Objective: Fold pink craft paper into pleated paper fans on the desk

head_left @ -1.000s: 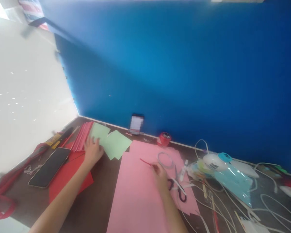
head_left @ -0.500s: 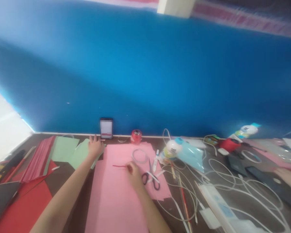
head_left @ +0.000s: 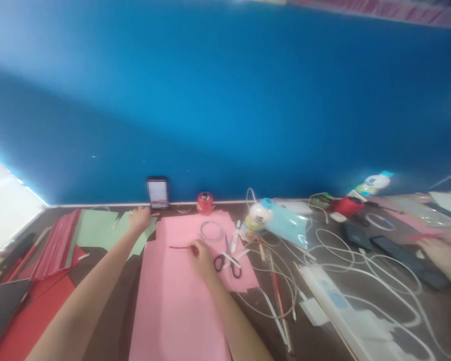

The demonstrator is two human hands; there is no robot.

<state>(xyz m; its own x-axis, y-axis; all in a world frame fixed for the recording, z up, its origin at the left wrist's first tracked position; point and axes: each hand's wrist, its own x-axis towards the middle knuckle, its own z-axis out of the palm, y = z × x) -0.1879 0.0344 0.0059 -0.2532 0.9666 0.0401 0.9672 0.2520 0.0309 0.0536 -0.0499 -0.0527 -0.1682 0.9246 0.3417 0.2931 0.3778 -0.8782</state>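
Note:
My right hand (head_left: 202, 258) pinches one end of a thin red strip (head_left: 178, 247) just above a large pink paper sheet (head_left: 173, 306). The strip points left, and its exact material is too small to tell. My left hand (head_left: 140, 218) reaches over green paper (head_left: 97, 228), with fingers outstretched by the lower edge of a phone (head_left: 158, 194) propped against the wall. Black-handled scissors (head_left: 228, 260) lie on the pink paper, right of my right hand. Near them are a white marker (head_left: 235, 237) and a clear ring coil (head_left: 211, 231).
Folded red paper (head_left: 58, 245) lies at left. A red tape roll (head_left: 205, 203) stands by the wall. Rightward are a white bottle (head_left: 259, 215), a blue plastic packet (head_left: 287, 223), tangled white cables and a power strip (head_left: 332, 301). Another person's hand (head_left: 439, 250) is at far right.
The view has tilted and shifted slightly. My left hand's fingers look less spread beside the phone. My right hand still holds the strip. The other person's hand shows more, with something red by it.

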